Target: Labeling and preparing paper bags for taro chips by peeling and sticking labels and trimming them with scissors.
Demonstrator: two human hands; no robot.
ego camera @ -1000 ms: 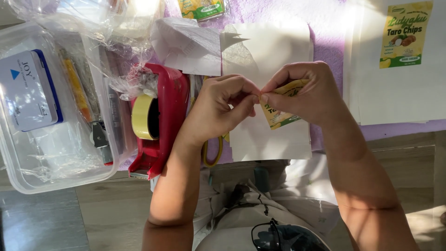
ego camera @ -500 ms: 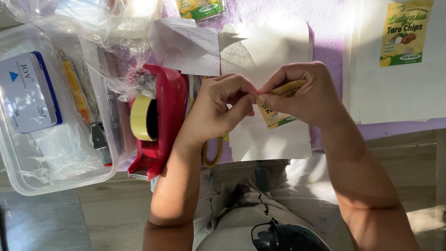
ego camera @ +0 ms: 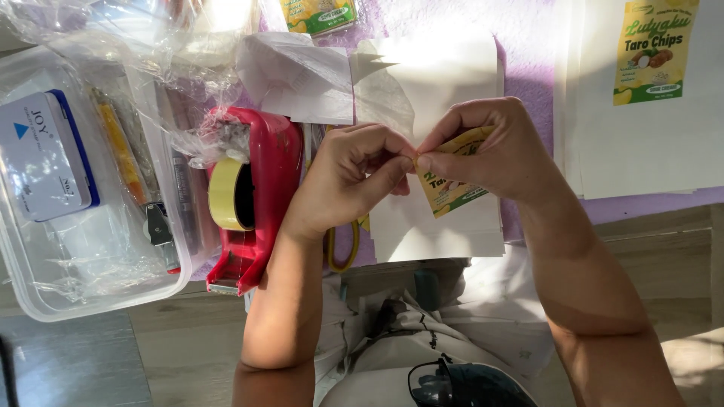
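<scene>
My right hand (ego camera: 494,151) holds a small yellow and green printed label (ego camera: 451,190) above a stack of white paper bags (ego camera: 437,226). My left hand (ego camera: 354,173) pinches the label's upper left corner with thumb and forefinger, fingertip to fingertip with my right hand. A red tape dispenser (ego camera: 256,203) with a yellowish tape roll (ego camera: 226,194) stands just left of my left wrist.
A clear plastic box (ego camera: 45,294) at the left holds a blue and white tin, pens and small tools. Crumpled clear plastic (ego camera: 136,53) lies above it. Yellow-handled scissors (ego camera: 343,249) peek out under my left hand. A white sheet with a printed label (ego camera: 656,49) lies at the right.
Both hands stay joined on the label, fingers shifting only slightly at its corner. Nothing else has moved.
</scene>
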